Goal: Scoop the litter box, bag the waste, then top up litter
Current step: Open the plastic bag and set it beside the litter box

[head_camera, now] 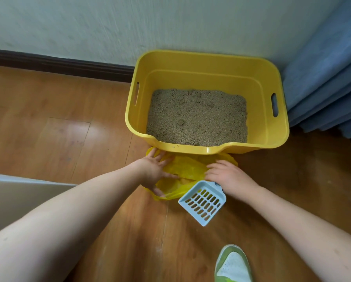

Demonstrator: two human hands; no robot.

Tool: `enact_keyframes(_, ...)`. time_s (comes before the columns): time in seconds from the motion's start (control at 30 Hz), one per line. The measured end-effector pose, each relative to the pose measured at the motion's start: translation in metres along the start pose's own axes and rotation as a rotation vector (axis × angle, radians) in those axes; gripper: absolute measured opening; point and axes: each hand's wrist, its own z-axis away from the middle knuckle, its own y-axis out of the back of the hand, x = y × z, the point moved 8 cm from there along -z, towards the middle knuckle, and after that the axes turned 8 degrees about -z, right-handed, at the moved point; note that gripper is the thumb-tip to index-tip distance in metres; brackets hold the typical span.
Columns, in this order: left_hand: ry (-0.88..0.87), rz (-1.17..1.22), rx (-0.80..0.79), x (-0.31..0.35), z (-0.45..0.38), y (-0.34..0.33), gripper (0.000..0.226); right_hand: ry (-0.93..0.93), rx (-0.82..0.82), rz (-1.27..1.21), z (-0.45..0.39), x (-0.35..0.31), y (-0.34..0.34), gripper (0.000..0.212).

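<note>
A yellow litter box [276, 127] stands against the wall, holding tan litter [197, 117] with several clumps on its surface. A crumpled yellow plastic bag [188, 169] lies on the floor just in front of the box. My left hand [153, 169] rests on the bag's left side with fingers spread, thumb at the bag's near edge. My right hand [227, 176] is at the bag's right edge with fingers curled. A light blue slotted litter scoop [203, 202] sticks out from under it toward me; its handle is hidden under the palm.
The wood floor [68, 129] stretches left to a dark baseboard [58, 64]. Blue curtain folds [329, 82] hang right of the box. A pale surface's edge [17, 192] shows at the left. My green and white shoe [233, 265] is at the bottom.
</note>
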Motion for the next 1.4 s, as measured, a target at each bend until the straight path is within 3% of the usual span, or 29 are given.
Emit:
enact_keyframes(0.1, 0.059, 0.024, -0.007, 0.001, -0.004, -0.001, 0.078, 0.072, -0.015, 0.047, 0.018, -0.011, -0.013, 0.020)
enact_keyframes(0.2, 0.089, 0.006, 0.013, -0.002, -0.002, -0.002, 0.085, 0.027, -0.111, 0.087, 0.040, -0.004, -0.027, 0.009)
enact_keyframes(0.33, 0.067, -0.035, -0.003, 0.002, 0.000, -0.008, 0.100, -0.127, -0.260, 0.042, 0.059, 0.006, -0.036, 0.023)
enact_keyframes(0.57, 0.044, 0.173, 0.007, 0.009, -0.003, 0.006, 0.062, -0.190, -0.312, 0.011, 0.052, 0.008, -0.044, 0.030)
enact_keyframes(0.63, 0.045, 0.221, 0.057, 0.009, 0.000, 0.013, 0.056, -0.197, -0.192, -0.044, 0.049, 0.008, -0.034, 0.024)
enact_keyframes(0.8, -0.030, 0.143, 0.241, 0.008, 0.014, 0.032, 0.044, -0.118, 0.336, -0.126, 0.050, -0.003, 0.014, 0.022)
enact_keyframes(0.93, -0.145, 0.021, 0.553, 0.010, 0.028, 0.068, 0.026, -0.136, 0.492, -0.194, 0.049, -0.022, 0.054, 0.018)
enact_keyframes(1.03, -0.181, -0.014, 0.820, 0.008, 0.048, 0.102, 0.020, -0.327, 0.578, -0.345, 0.059, -0.013, 0.079, 0.015)
enact_keyframes(1.17, -0.004, -0.066, 1.036, -0.021, 0.077, 0.131, 0.029, -0.467, 0.583, -0.562, 0.067, 0.004, 0.116, 0.028)
enact_keyframes(1.23, 0.204, -0.031, 1.049, -0.051, 0.089, 0.135, 0.036, -0.582, 0.417, -0.568, 0.063, 0.014, 0.138, 0.042)
enact_keyframes(1.3, 0.421, 0.068, 0.950, -0.083, 0.095, 0.127, 0.050, -0.703, 0.197, -0.454, 0.060, 0.023, 0.155, 0.046)
enact_keyframes(1.4, 0.531, 0.221, 0.727, -0.108, 0.094, 0.099, 0.073, -0.704, 0.101, -0.327, 0.050, 0.032, 0.182, 0.025)
